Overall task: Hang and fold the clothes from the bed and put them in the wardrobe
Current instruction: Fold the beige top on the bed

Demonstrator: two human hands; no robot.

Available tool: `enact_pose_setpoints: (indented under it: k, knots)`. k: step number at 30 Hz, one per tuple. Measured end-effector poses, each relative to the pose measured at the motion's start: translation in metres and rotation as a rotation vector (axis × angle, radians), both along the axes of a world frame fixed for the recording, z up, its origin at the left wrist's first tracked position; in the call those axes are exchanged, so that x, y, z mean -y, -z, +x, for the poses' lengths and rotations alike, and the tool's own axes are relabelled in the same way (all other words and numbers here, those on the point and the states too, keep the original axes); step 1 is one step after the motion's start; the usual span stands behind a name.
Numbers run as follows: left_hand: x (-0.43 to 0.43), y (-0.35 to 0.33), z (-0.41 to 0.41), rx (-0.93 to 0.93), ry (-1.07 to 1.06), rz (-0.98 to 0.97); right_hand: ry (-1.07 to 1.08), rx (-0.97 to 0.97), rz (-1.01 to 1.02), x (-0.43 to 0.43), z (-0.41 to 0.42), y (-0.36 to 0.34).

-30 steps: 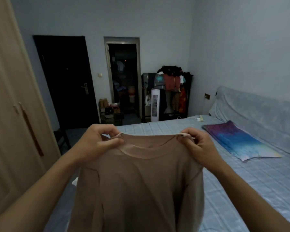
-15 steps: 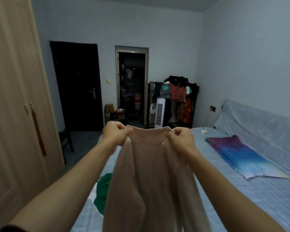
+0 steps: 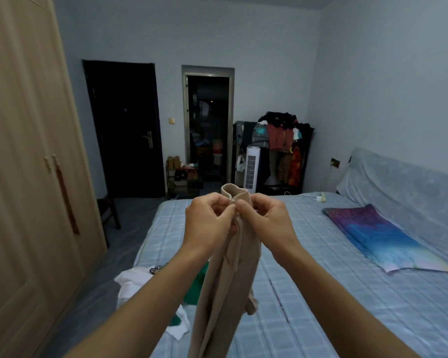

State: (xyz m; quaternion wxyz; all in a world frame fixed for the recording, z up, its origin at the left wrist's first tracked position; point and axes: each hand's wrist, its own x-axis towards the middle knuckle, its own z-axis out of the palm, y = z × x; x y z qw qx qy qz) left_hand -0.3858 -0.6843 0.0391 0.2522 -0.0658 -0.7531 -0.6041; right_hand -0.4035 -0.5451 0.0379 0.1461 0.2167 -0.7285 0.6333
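1. The tan shirt (image 3: 228,267) is up in the air, over the near left part of the bed (image 3: 347,293). It hangs straight down in a long, thin bunch, with its neck hole at the top.
2. The left hand (image 3: 207,223) pinches the top of the shirt with its thumb and curled fingers.
3. The right hand (image 3: 267,218) pinches the same spot from the other side. The two hands touch each other at the fingertips.
4. Under the arms, a green cloth (image 3: 195,288) and a white cloth (image 3: 132,282) lie in a heap at the near left edge of the bed.
5. A purple and blue cloth (image 3: 380,239) lies flat on the right side of the bed, well apart from the shirt.
6. The wardrobe (image 3: 23,177) stands on the left with its doors shut.
7. Far away by the back wall are a dark door (image 3: 124,130), a white tower fan (image 3: 251,169) and a rack full of clothes (image 3: 282,140).
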Motion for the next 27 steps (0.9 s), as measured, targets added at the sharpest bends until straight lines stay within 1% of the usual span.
enact_pose_setpoints:
  k: [3,5,7,9,11,14,16,17,20,22,27]
  knots:
    - [0.0,-0.003,0.003,0.052,0.141,0.046,-0.05,-0.003,0.039,-0.006,0.0,0.0]
    - [0.001,-0.003,0.004,0.094,0.219,0.002,-0.014,-0.014,0.073,-0.009,-0.002,0.002]
    - [0.004,-0.001,0.005,0.128,0.253,-0.091,0.045,-0.034,0.101,-0.008,-0.005,0.008]
    - [0.008,0.001,0.005,0.158,0.224,-0.233,0.119,-0.041,0.125,-0.008,-0.007,0.016]
    - [0.014,0.002,0.006,0.119,0.143,-0.374,0.118,-0.037,0.139,-0.01,-0.007,0.022]
    - [0.022,0.001,0.008,-0.053,-0.016,-0.52,0.002,-0.048,0.147,-0.014,-0.001,0.022]
    - [0.025,-0.002,0.008,-0.111,-0.017,-0.622,-0.096,-0.05,0.146,-0.019,0.003,0.018]
    - [0.025,-0.005,0.008,-0.09,0.041,-0.631,-0.143,-0.053,0.149,-0.021,0.004,0.015]
    - [0.02,-0.015,0.009,-0.012,0.275,-0.542,-0.221,-0.068,0.122,-0.031,0.006,0.008]
    - [0.016,-0.021,0.008,-0.042,0.286,-0.559,-0.19,-0.099,0.109,-0.037,0.007,0.006]
    - [0.003,-0.032,0.007,-0.1,0.22,-0.554,-0.062,-0.175,0.103,-0.047,0.011,0.012]
